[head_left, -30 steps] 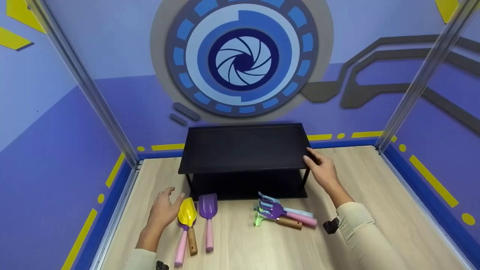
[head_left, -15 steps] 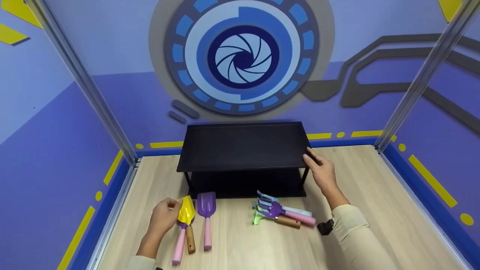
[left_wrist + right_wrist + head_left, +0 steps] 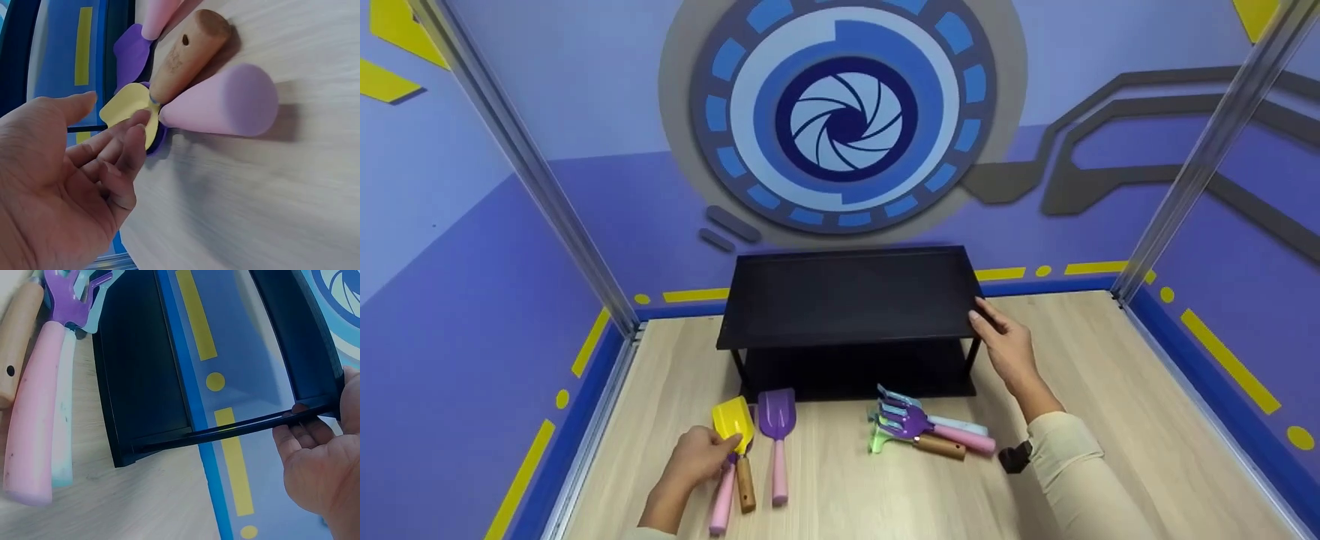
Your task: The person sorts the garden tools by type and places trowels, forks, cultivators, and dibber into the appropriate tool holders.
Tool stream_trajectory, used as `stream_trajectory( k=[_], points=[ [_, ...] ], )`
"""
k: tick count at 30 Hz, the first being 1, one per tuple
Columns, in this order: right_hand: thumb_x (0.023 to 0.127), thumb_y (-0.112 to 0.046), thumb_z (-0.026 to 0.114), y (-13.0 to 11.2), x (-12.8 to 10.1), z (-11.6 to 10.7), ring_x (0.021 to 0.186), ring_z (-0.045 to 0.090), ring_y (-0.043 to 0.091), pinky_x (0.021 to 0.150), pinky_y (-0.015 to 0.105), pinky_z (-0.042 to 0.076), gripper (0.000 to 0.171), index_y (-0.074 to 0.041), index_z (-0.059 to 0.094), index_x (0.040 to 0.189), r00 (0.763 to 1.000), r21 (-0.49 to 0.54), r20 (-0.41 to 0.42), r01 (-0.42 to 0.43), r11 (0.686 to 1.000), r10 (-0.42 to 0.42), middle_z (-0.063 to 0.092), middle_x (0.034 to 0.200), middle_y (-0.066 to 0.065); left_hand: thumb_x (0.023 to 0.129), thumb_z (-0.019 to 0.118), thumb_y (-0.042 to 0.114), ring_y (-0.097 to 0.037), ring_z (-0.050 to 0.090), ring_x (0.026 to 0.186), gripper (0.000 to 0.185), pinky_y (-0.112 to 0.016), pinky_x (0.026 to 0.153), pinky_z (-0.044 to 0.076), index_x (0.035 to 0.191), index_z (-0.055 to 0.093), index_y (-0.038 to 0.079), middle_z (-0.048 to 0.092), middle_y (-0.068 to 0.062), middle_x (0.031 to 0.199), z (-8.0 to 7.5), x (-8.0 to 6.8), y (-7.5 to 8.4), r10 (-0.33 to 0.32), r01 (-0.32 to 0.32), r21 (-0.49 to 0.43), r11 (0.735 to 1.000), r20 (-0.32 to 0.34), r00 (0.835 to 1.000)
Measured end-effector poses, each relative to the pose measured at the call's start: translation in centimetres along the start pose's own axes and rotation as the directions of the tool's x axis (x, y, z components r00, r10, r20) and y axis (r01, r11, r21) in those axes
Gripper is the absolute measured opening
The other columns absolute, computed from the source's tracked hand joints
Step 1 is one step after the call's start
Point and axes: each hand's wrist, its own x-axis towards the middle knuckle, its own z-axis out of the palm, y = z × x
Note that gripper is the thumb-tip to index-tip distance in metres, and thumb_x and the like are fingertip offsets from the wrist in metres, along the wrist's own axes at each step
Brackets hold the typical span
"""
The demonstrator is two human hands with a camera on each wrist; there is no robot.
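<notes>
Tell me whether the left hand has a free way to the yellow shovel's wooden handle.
Probably yes. The left hand is already at the yellow shovel, with fingers by its blade; the wooden handle lies uncovered on the table, only a pink-handled tool alongside.

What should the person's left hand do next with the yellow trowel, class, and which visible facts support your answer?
Probably curl the left hand's fingers round the yellow trowel and lift it. In the wrist view the fingertips only touch its blade, nothing gripped. The right hand holds the black shelf's corner, and its top is bare.
</notes>
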Motion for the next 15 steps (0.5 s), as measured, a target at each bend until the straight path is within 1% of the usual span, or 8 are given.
stream_trajectory(
  k=[2,4,5,7,10,12,15],
  points=[
    [0.108,-0.042,0.063,-1.0,-0.6,0.1,0.158,0.041,0.022,0.104,0.008,0.042,0.058,-0.023,0.049,0.161,1.0,-0.004,0.008,-0.013,1.0,0.013,0.041,0.171,0.001,0.099,0.075,0.028,-0.012,0.06,0.047,0.038,-0.019,0.042,0.042,0.073,0.071,0.001,0.071,-0.009,0.062,0.2,-0.3,-0.1,-0.008,0.008,-0.002,1.0,0.013,1.0],
    [0.109,-0.037,0.062,-2.0,-1.2,0.1,0.158,0.041,0.024,0.1,0.004,0.042,0.057,-0.019,0.048,0.161,1.0,-0.001,0.013,-0.019,1.0,0.019,0.041,0.171,0.004,0.098,0.076,0.029,-0.012,0.059,0.045,0.039,-0.019,0.041,0.041,0.071,0.07,0.001,0.071,-0.008,0.061,0.4,-0.4,-0.2,-0.015,0.015,-0.001,1.0,0.018,1.0],
    [0.109,-0.035,0.062,-2.3,-1.3,0.2,0.158,0.041,0.024,0.098,0.003,0.042,0.056,-0.018,0.048,0.161,1.0,0.004,0.013,-0.024,1.0,0.024,0.041,0.171,0.005,0.097,0.076,0.03,-0.012,0.058,0.044,0.039,-0.019,0.04,0.04,0.07,0.07,0.002,0.07,-0.008,0.06,0.4,-0.4,-0.1,-0.021,0.021,0.0,1.0,0.021,1.0],
    [0.109,-0.035,0.062,-2.1,-1.2,0.2,0.157,0.042,0.024,0.096,0.002,0.042,0.056,-0.017,0.048,0.161,1.0,0.012,0.007,-0.02,1.0,0.02,0.041,0.171,0.005,0.096,0.077,0.032,-0.01,0.054,0.044,0.041,-0.018,0.04,0.039,0.069,0.069,0.003,0.069,-0.006,0.058,0.6,-0.5,0.0,-0.034,0.034,0.01,0.999,0.022,0.999],
    [0.108,-0.04,0.063,-0.6,-0.3,0.3,0.156,0.043,0.022,0.099,0.002,0.042,0.057,-0.021,0.05,0.16,1.0,0.021,-0.012,-0.004,1.0,0.004,0.043,0.17,0.003,0.095,0.079,0.033,-0.008,0.049,0.043,0.04,-0.017,0.041,0.037,0.068,0.069,0.005,0.066,-0.003,0.055,0.9,-0.5,0.2,-0.043,0.043,0.019,0.999,0.022,0.999],
    [0.107,-0.046,0.063,0.4,0.1,0.4,0.156,0.044,0.021,0.104,0.006,0.042,0.058,-0.025,0.051,0.16,1.0,0.012,-0.028,0.009,1.0,-0.008,0.045,0.169,0.002,0.094,0.08,0.031,-0.007,0.048,0.041,0.038,-0.017,0.04,0.037,0.068,0.068,0.006,0.065,-0.002,0.053,1.0,-0.5,0.2,-0.043,0.043,0.011,0.999,0.02,0.999],
    [0.106,-0.051,0.063,0.8,0.2,0.5,0.154,0.047,0.022,0.111,0.015,0.044,0.058,-0.027,0.053,0.158,0.998,-0.012,-0.057,0.026,1.0,-0.027,0.048,0.168,0.002,0.092,0.082,0.027,-0.007,0.048,0.039,0.035,-0.017,0.039,0.038,0.068,0.066,0.007,0.062,-0.001,0.051,1.1,-0.5,0.3,-0.042,0.042,0.005,0.999,0.015,0.999]
  ],
)
